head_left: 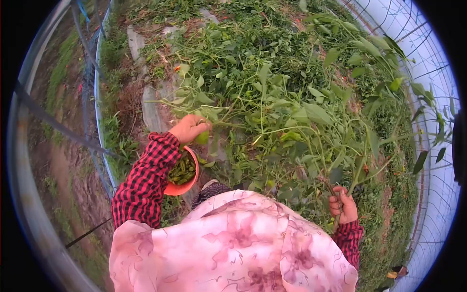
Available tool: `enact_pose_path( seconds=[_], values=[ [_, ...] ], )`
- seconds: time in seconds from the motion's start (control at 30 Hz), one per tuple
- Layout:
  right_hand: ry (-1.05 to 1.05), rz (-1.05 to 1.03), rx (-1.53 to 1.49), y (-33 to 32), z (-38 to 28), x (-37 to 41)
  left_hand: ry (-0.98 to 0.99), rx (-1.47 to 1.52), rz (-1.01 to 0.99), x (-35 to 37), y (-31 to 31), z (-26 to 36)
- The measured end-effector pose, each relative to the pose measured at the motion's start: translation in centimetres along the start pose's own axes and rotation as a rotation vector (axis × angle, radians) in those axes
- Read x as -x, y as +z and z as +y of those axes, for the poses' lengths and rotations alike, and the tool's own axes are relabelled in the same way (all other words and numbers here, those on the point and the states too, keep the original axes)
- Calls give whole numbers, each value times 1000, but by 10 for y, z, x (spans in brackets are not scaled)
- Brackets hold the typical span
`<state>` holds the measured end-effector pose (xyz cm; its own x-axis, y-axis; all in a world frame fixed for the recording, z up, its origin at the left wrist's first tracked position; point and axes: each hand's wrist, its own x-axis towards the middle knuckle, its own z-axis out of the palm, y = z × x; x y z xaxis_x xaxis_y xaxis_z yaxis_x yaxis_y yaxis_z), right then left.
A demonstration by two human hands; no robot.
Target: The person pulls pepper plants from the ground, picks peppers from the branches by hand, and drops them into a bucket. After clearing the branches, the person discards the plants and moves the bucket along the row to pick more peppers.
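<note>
My right hand (343,205) is wrapped round the thick stem of a leafy green plant (316,114), low at the right. The plant's branches spread up and across to the left. At the left, my left hand (189,129) has its fingers pressed together at a branch end, with a green pepper or leaf (202,137) just below the fingertips; what exactly it grips is too small to tell. Under my left wrist sits an orange bucket (195,181), tilted in view and partly hidden by the sleeve, with several green peppers (183,169) inside.
More green plants (292,48) cover the ground ahead. Strips of grey ground sheet (152,109) show at the left. A bluish-white sheet wall with netting (433,44) curves along the right; metal poles and blue netting (90,73) stand at the left.
</note>
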<state>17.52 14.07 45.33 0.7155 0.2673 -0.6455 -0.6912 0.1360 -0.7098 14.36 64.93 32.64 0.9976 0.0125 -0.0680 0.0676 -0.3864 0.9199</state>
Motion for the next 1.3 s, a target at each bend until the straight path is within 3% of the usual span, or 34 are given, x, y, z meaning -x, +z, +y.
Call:
enact_pose_path(
  seconds=[0.07,0.2,0.33,0.47,0.6,0.7,0.83,1.0,1.07,1.13,1.3],
  values=[
    [-17,-28,34,8,-6,-15,108,79,-62,-9,33,23],
    [-29,-208,100,14,-7,-44,341,-465,-85,-13,109,113],
    [-76,-254,86,30,9,-62,462,-574,-306,-26,184,175],
    [-182,-322,114,47,20,-65,546,-672,-426,-35,236,190],
    [-174,-189,94,40,25,-72,621,-680,-565,-33,245,188],
    [-85,170,233,38,26,-76,586,-621,-487,-27,255,181],
    [-253,111,328,25,36,-92,589,-617,-450,-27,252,181],
    [-200,238,454,14,33,-92,496,-462,-575,-23,229,189],
    [-85,374,521,6,17,-93,421,-430,-479,-19,212,181],
    [-47,343,505,0,4,-87,315,-426,-320,-18,178,161],
    [-10,316,413,6,-27,-64,-102,-420,211,28,112,38]
  ],
)
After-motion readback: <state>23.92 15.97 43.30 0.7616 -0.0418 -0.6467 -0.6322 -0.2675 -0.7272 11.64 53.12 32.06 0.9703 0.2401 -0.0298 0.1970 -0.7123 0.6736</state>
